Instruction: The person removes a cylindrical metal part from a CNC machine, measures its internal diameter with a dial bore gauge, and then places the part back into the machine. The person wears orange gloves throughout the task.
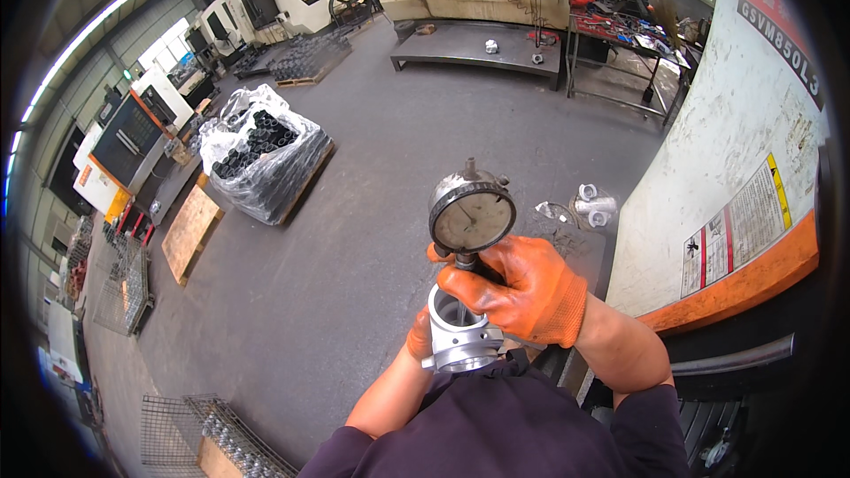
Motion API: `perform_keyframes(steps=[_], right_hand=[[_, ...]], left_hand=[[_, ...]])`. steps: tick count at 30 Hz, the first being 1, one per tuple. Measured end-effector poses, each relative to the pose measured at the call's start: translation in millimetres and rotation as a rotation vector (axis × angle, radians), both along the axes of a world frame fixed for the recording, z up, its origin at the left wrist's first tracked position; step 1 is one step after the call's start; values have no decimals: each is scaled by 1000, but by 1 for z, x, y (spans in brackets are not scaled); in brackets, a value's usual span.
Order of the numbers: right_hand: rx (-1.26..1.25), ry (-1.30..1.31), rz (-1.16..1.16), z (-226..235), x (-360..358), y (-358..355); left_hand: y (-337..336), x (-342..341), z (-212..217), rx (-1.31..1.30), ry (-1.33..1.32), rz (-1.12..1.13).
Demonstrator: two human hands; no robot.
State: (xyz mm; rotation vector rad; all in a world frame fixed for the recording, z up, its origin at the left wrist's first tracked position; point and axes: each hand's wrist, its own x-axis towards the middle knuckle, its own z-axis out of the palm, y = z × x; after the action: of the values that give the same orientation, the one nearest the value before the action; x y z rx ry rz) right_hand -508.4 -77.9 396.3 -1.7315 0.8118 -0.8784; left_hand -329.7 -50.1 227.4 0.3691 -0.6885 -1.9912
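My right hand (527, 290), in an orange glove, is closed round the stem of a dial bore gauge (471, 219). The gauge's round dial stands above my fist. Its thin probe reaches down into the round upper opening of a silvery machined metal housing (460, 343), which has ring-shaped openings and small holes in its side. My left hand (419, 335) grips that housing from its left side, close to my body. Most of the left fingers are hidden behind the metal.
A machine with an orange lower band (735, 279) rises close on my right. Beside it sit silvery castings (595, 205) on a dark surface. Ahead-left stands a plastic-wrapped pallet load of dark parts (266, 155). A low metal bench (478, 57), tool table (620, 31) and wire baskets (168, 429) stand farther around.
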Motion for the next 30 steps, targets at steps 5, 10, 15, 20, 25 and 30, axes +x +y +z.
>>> perform_keyframes(steps=[5, 10, 15, 20, 25, 30], right_hand=[[11, 50, 15, 5, -1, 0], [151, -241, -39, 6, -6, 21], [15, -224, -57, -23, 1, 26], [964, -87, -70, 52, 8, 17], [-299, -11, -63, -8, 9, 38], [-465, 245, 26, -4, 0, 32]], left_hand=[[-1, 1, 13, -74, -8, 55], [-6, 10, 14, -326, -80, 143], [-9, 28, 18, -882, -584, 427], [-8, 29, 3, -951, -603, 601], [7, 28, -13, -396, -464, 485], [-2, 23, -11, -376, -338, 415]])
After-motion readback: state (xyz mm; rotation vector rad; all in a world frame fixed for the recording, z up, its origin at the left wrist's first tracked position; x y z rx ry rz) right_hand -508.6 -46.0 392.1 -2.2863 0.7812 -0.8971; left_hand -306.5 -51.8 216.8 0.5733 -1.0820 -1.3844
